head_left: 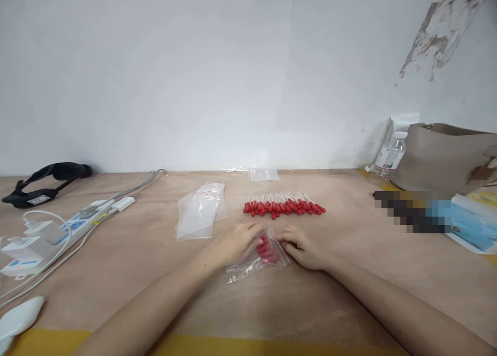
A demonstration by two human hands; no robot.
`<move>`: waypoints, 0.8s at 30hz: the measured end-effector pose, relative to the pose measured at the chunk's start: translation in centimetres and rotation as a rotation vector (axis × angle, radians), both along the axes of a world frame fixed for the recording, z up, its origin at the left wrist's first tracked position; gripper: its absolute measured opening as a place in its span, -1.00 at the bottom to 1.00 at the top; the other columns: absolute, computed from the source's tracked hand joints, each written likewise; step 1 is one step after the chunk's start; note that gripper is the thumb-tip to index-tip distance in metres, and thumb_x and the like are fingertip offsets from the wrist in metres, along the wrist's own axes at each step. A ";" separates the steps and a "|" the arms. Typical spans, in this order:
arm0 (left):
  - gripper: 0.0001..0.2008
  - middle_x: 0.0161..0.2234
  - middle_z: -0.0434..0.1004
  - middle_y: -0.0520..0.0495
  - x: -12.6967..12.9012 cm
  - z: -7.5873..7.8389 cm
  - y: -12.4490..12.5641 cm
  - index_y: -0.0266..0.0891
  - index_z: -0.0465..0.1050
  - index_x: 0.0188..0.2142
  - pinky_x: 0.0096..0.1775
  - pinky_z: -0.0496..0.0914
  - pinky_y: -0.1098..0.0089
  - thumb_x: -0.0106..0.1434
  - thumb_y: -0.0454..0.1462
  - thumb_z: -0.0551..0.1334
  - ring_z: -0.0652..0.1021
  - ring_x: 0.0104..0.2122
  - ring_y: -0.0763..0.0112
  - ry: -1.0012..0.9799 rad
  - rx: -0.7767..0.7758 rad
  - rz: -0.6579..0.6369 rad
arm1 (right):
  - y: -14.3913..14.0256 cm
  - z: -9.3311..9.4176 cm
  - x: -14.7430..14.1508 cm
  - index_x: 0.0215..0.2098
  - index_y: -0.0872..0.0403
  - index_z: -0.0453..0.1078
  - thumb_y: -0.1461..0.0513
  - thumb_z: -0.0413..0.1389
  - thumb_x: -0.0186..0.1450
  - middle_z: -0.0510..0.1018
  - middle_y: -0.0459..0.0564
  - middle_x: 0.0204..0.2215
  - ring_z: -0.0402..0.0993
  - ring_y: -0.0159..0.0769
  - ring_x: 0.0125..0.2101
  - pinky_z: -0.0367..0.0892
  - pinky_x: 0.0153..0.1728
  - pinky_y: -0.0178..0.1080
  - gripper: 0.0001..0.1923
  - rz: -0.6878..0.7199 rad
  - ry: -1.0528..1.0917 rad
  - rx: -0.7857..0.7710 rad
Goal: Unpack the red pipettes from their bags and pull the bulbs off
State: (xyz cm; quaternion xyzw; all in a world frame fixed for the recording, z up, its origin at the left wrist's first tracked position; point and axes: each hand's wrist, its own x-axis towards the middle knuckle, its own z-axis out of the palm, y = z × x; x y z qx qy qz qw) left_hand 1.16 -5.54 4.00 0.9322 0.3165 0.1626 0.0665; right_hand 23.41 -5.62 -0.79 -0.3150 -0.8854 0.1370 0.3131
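We have both hands at the middle of the worktop (pixel 361 242), one on either side of a clear bag (pixel 244 274) that lies near us, with several red-tipped pieces (pixel 267 253) inside it; our left hand (pixel 244 240) has its grip on the upper left part of the bag, thumb and fingers pinching the film; our right hand (pixel 305 248) brings its fingertips to the upper right edge, touching it, though we cannot tell whether the thumb closes that grip on the film.

Just beyond our hands we see a row of red-headed sticks (pixel 283 208), side by side, heads towards us and pale shafts towards the wall (pixel 233 76); left of the row lies a loose stack of clear bags (pixel 196 216), overlapping and askew; one more flat bag (pixel 264 175) lies at the foot of the wall.

Further to our left we have a power strip (pixel 75 227) with plugs and cables, and a black strap (pixel 50 184) behind it; well to our right stand a plastic bottle (pixel 391 155), tilted, and a beige bag (pixel 438 159), with a blue packet (pixel 471 225) nearer us.
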 end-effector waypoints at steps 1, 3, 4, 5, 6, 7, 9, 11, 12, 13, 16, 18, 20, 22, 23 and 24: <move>-0.64 -0.04 0.35 -0.13 -0.5 -0.2 -0.7 -0.18 0.16 0.05 -0.11 0.34 0.32 0.25 -0.24 0.06 0.40 -0.07 0.29 -0.013 -0.042 0.024 | 0.1 -0.1 -0.2 -0.22 0.03 0.37 0.36 -0.12 0.24 0.48 -0.04 -0.34 0.34 -0.35 -0.32 0.22 -0.30 -0.29 -0.72 -0.012 0.027 -0.023; -0.51 0.07 0.22 -0.19 -1.5 -0.9 -2.1 -0.19 0.06 0.12 -0.03 0.29 0.24 0.22 -0.19 0.10 0.32 0.03 0.23 -0.018 -0.113 0.039 | 0.4 -0.4 -0.7 -0.24 0.05 0.38 0.33 -0.09 0.25 0.49 -0.04 -0.38 0.36 -0.36 -0.37 0.23 -0.34 -0.30 -0.77 -0.031 0.047 -0.048; -0.47 0.11 0.16 -0.20 -2.0 -1.4 -2.6 -0.19 0.00 0.15 0.00 0.26 0.21 0.22 -0.19 0.11 0.27 0.06 0.21 -0.021 -0.134 0.041 | 0.4 -0.5 -0.9 -0.26 0.05 0.39 0.31 -0.08 0.25 0.50 -0.04 -0.40 0.36 -0.35 -0.39 0.24 -0.36 -0.31 -0.78 -0.036 0.053 -0.056; -0.45 0.14 0.12 -0.21 -2.4 -1.8 -2.9 -0.18 -0.04 0.17 0.03 0.23 0.19 0.22 -0.21 0.10 0.24 0.09 0.21 -0.029 -0.147 0.044 | 0.5 -0.5 -1.1 -0.27 0.05 0.39 0.29 -0.07 0.26 0.50 -0.05 -0.42 0.36 -0.35 -0.41 0.24 -0.38 -0.31 -0.80 -0.036 0.062 -0.070; -0.45 0.14 0.10 -0.20 -2.6 -2.2 -3.0 -0.18 -0.06 0.18 0.04 0.22 0.19 0.23 -0.23 0.09 0.22 0.10 0.22 -0.044 -0.156 0.051 | 0.5 -0.5 -1.2 -0.27 0.05 0.39 0.27 -0.06 0.25 0.50 -0.06 -0.44 0.36 -0.35 -0.43 0.24 -0.40 -0.31 -0.81 -0.030 0.074 -0.096; -0.46 0.14 0.11 -0.18 -2.7 -2.5 -3.0 -0.17 -0.05 0.18 0.05 0.21 0.19 0.23 -0.26 0.08 0.23 0.09 0.24 -0.065 -0.163 0.058 | 0.6 -0.5 -1.2 -0.27 0.06 0.39 0.24 -0.04 0.25 0.50 -0.07 -0.46 0.36 -0.35 -0.45 0.24 -0.42 -0.32 -0.82 -0.021 0.091 -0.136; -0.48 0.11 0.19 -0.14 -2.6 -2.8 -2.5 -0.15 -0.03 0.16 0.04 0.23 0.20 0.23 -0.28 0.07 0.28 0.06 0.27 -0.115 -0.179 0.076 | 0.6 -0.4 -1.1 -0.24 0.06 0.39 0.17 0.01 0.22 0.49 -0.10 -0.48 0.36 -0.36 -0.47 0.25 -0.45 -0.32 -0.80 0.000 0.138 -0.254; -0.50 0.08 0.23 -0.11 -2.3 -2.9 -1.6 -0.14 0.02 0.15 0.02 0.24 0.22 0.22 -0.28 0.08 0.31 0.03 0.28 -0.158 -0.192 0.076 | 0.5 -0.1 -0.9 -0.20 0.08 0.38 0.11 0.07 0.17 0.49 -0.11 -0.47 0.37 -0.35 -0.46 0.27 -0.45 -0.33 -0.72 0.015 0.188 -0.387; -0.51 0.07 0.24 -0.10 -2.1 -2.9 -1.2 -0.14 0.04 0.14 0.02 0.24 0.22 0.22 -0.27 0.09 0.31 0.02 0.28 -0.176 -0.194 0.067 | 0.6 0.1 -0.7 -0.19 0.09 0.38 0.09 0.10 0.13 0.49 -0.10 -0.45 0.38 -0.34 -0.44 0.28 -0.43 -0.32 -0.67 0.023 0.208 -0.446; -0.52 0.07 0.24 -0.10 -2.0 -2.9 -0.9 -0.14 0.06 0.13 0.03 0.23 0.22 0.21 -0.26 0.09 0.31 0.03 0.27 -0.189 -0.196 0.056 | 0.6 0.3 -0.6 -0.19 0.09 0.38 0.07 0.13 0.09 0.49 -0.10 -0.43 0.39 -0.33 -0.42 0.29 -0.41 -0.31 -0.64 0.031 0.224 -0.493; -0.54 0.07 0.26 -0.10 -1.9 -3.2 -0.3 -0.15 0.09 0.11 0.03 0.22 0.24 0.22 -0.24 0.09 0.31 0.02 0.27 -0.222 -0.200 0.043 | 0.7 0.5 -0.5 -0.28 0.11 0.43 0.07 0.19 0.01 0.49 -0.07 -0.40 0.40 -0.27 -0.36 0.30 -0.36 -0.27 -0.64 0.031 0.273 -0.570; -0.55 0.06 0.26 -0.08 -2.0 -3.4 -0.2 -0.14 0.09 0.11 0.03 0.23 0.26 0.23 -0.24 0.08 0.32 0.02 0.28 -0.237 -0.208 0.053 | 0.8 0.5 -0.6 -0.35 0.11 0.44 0.10 0.21 -0.01 0.49 -0.06 -0.39 0.40 -0.26 -0.34 0.30 -0.34 -0.27 -0.69 0.016 0.305 -0.593; -0.57 0.05 0.28 -0.06 -2.0 -3.6 -0.2 -0.13 0.11 0.10 0.02 0.24 0.26 0.23 -0.23 0.09 0.33 0.01 0.29 -0.258 -0.211 0.067 | 0.8 0.2 -0.9 -0.36 0.11 0.41 0.14 0.22 -0.03 0.49 -0.06 -0.39 0.40 -0.28 -0.35 0.30 -0.35 -0.28 -0.72 -0.002 0.329 -0.625; -0.58 0.03 0.31 -0.07 -2.0 -3.7 -0.3 -0.14 0.13 0.08 0.00 0.25 0.27 0.23 -0.21 0.09 0.35 -0.01 0.29 -0.272 -0.213 0.080 | 0.7 0.1 -1.1 -0.37 0.11 0.37 0.17 0.25 -0.07 0.48 -0.08 -0.41 0.39 -0.32 -0.39 0.29 -0.40 -0.31 -0.70 -0.042 0.324 -0.647; -0.59 0.02 0.32 -0.07 -2.0 -3.7 -0.3 -0.15 0.14 0.08 -0.01 0.26 0.27 0.23 -0.21 0.09 0.36 -0.02 0.29 -0.277 -0.215 0.082 | 0.6 0.0 -1.2 -0.38 0.10 0.36 0.19 0.26 -0.09 0.48 -0.09 -0.42 0.38 -0.34 -0.41 0.28 -0.43 -0.33 -0.68 -0.074 0.313 -0.644; -0.59 0.01 0.33 -0.08 -2.0 -3.6 -0.3 -0.15 0.15 0.07 -0.01 0.27 0.28 0.23 -0.20 0.09 0.37 -0.03 0.30 -0.279 -0.217 0.080 | 0.5 -0.1 -1.3 -0.37 0.10 0.34 0.19 0.27 -0.11 0.47 -0.10 -0.43 0.37 -0.36 -0.43 0.26 -0.45 -0.34 -0.66 -0.107 0.300 -0.636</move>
